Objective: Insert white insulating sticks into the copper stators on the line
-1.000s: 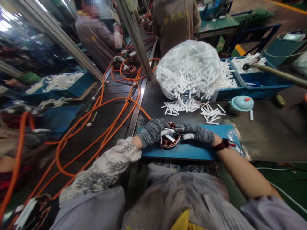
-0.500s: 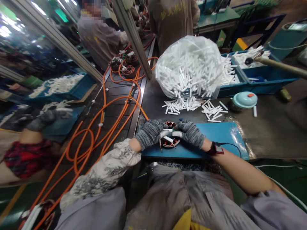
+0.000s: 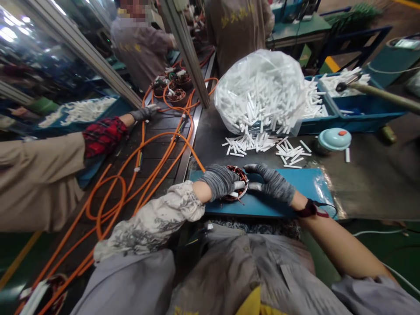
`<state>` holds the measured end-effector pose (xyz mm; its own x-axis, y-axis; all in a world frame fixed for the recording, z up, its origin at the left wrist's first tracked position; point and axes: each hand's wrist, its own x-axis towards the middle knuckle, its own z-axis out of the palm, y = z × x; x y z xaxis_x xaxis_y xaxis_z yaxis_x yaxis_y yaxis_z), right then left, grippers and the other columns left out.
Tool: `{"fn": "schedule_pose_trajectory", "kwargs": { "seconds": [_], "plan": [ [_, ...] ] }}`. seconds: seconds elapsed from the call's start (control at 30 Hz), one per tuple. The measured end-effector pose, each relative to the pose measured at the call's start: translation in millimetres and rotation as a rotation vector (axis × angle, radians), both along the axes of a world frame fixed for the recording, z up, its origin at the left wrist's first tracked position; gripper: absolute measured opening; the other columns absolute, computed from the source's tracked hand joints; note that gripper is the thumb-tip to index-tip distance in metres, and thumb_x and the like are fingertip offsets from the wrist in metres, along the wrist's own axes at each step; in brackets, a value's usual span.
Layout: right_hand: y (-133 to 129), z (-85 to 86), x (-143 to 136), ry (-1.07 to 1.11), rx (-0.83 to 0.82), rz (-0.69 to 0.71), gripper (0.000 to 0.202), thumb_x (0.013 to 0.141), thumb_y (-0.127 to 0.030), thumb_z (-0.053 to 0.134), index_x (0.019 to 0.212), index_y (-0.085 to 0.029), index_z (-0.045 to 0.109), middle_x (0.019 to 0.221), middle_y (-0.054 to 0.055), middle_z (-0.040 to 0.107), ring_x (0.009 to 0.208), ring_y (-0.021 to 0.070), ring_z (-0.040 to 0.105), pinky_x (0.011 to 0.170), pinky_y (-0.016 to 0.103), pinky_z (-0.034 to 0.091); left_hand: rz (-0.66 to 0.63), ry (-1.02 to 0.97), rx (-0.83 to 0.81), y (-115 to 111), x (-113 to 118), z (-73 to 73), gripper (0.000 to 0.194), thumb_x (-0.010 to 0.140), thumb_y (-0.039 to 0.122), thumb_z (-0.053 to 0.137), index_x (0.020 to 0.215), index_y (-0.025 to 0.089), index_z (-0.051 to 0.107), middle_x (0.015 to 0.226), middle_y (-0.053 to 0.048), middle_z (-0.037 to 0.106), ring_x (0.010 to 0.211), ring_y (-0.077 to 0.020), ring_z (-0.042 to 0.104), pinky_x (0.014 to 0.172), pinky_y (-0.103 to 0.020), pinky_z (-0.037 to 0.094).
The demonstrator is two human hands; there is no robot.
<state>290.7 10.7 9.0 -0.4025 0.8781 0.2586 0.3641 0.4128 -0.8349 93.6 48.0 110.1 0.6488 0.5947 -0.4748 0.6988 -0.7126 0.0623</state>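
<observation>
A round copper-wound coil (image 3: 242,176) with a white sleeve on it rests on the blue mat (image 3: 295,180) in front of me. My left hand (image 3: 220,181), in a grey knit glove with pale fingertips, grips the coil from its left side and covers part of it. At the coil's right edge is my right hand (image 3: 272,181), gloved alike, its thumb and fingers spread apart with nothing between them. An orange cable (image 3: 196,156) runs up to the coil behind my left hand.
Loose white tubes (image 3: 251,143) lie beyond the mat, before a clear bag of tubes (image 3: 259,92) and blue bins (image 3: 367,120). A light-blue lidded container (image 3: 334,139) stands right. Left, orange cables cross the conveyor (image 3: 160,157); a co-worker's gloved hand (image 3: 144,113) reaches over it.
My right hand has moved off the coil to the right and opened. My left hand has shifted slightly right over the coil. The co-worker's arm has reached forward across the conveyor.
</observation>
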Motion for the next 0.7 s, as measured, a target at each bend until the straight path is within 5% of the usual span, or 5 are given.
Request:
{"fn": "schedule_pose_trajectory", "kwargs": {
  "seconds": [0.13, 0.27, 0.43, 0.6, 0.7],
  "plan": [
    [-5, -12.6, 7, -0.059, 0.000, 0.036, 0.057, 0.092, -0.044, 0.070, 0.144, -0.026, 0.056, 0.132, 0.012, 0.068, 0.120, 0.0303, 0.066, 0.106, 0.054, 0.052, 0.091, 0.044, 0.048, 0, 13, -3.9, 0.044, 0.099, 0.051, 0.050, 0.115, 0.018, 0.075, 0.100, -0.012, 0.076, 0.088, -0.0287, 0.072, 0.079, -0.038, 0.053],
    [-23, -10.0, 21, -0.016, -0.068, -0.114, 0.057, 0.094, -0.042, 0.070, 0.147, -0.030, 0.054, 0.127, 0.009, 0.072, 0.113, 0.0279, 0.070, 0.102, 0.052, 0.056, -0.022, -0.275, 0.078, 19, -3, -16.8, 0.070, 0.078, 0.056, 0.079, 0.135, 0.019, 0.064, 0.132, -0.013, 0.067, 0.119, -0.0303, 0.066, 0.102, -0.040, 0.050],
    [-41, 0.8, 24, 0.039, 0.025, -0.193, 0.029, 0.097, -0.040, 0.065, 0.124, -0.031, 0.072, 0.113, 0.005, 0.076, 0.102, 0.0239, 0.073, 0.096, 0.044, 0.059, 0.247, -0.484, 0.037, 32, -25, -25.9, 0.067, 0.086, 0.052, 0.075, 0.141, 0.017, 0.059, 0.125, -0.010, 0.072, 0.114, -0.0251, 0.069, 0.102, -0.037, 0.054],
    [-42, -9.9, 3, -0.001, 0.188, 0.044, 0.040, 0.104, -0.036, 0.053, 0.144, -0.033, 0.060, 0.137, 0.007, 0.068, 0.121, 0.0251, 0.066, 0.105, 0.046, 0.054, -0.254, -0.640, 0.056, 21, -46, -20.6, 0.038, 0.090, 0.042, 0.073, 0.123, 0.022, 0.074, 0.142, -0.012, 0.062, 0.135, -0.0288, 0.055, 0.117, -0.047, 0.043],
    [-34, -14.7, -9, 0.038, 0.168, 0.118, 0.044, 0.105, -0.037, 0.051, 0.149, -0.035, 0.054, 0.138, 0.006, 0.068, 0.124, 0.0254, 0.064, 0.109, 0.049, 0.051, -0.319, -0.511, 0.105, 15, -56, -26.7, 0.041, 0.093, 0.039, 0.069, 0.132, 0.026, 0.069, 0.151, -0.012, 0.055, 0.145, -0.0335, 0.043, 0.122, -0.056, 0.034]
  ]
}}
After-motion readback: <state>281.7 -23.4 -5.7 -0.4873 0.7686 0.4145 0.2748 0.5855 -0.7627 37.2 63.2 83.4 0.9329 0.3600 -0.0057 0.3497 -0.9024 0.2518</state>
